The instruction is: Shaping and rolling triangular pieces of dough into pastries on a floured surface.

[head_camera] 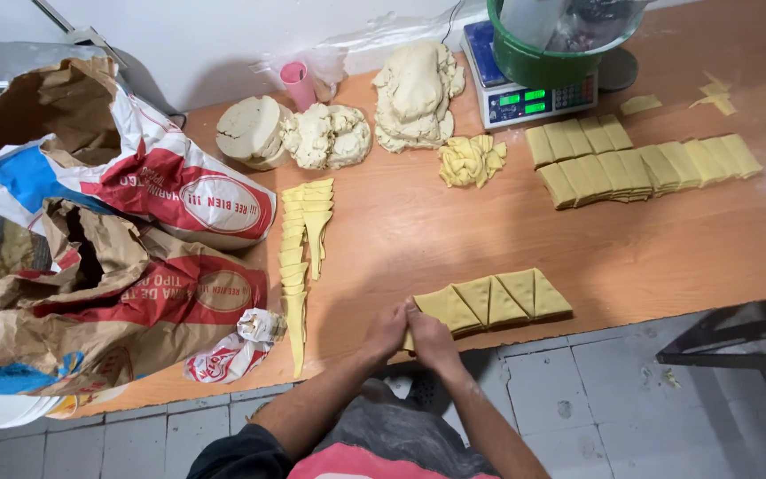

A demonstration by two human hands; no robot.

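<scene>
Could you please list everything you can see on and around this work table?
folded triangles: about five, yellow, row at near edge
dough piece: one, yellow, between both hands
dough strips: one long stack, yellow, left of centre
dough squares: two rows, yellow, right
dough scraps: one heap, yellow, centre back
dough lumps: three, pale, back
cup: one, pink, back
scale: one, with green bowl
flour sacks: two, brown paper, left
table: one, wooden
left hand: pinching dough piece
right hand: pinching dough piece
</scene>
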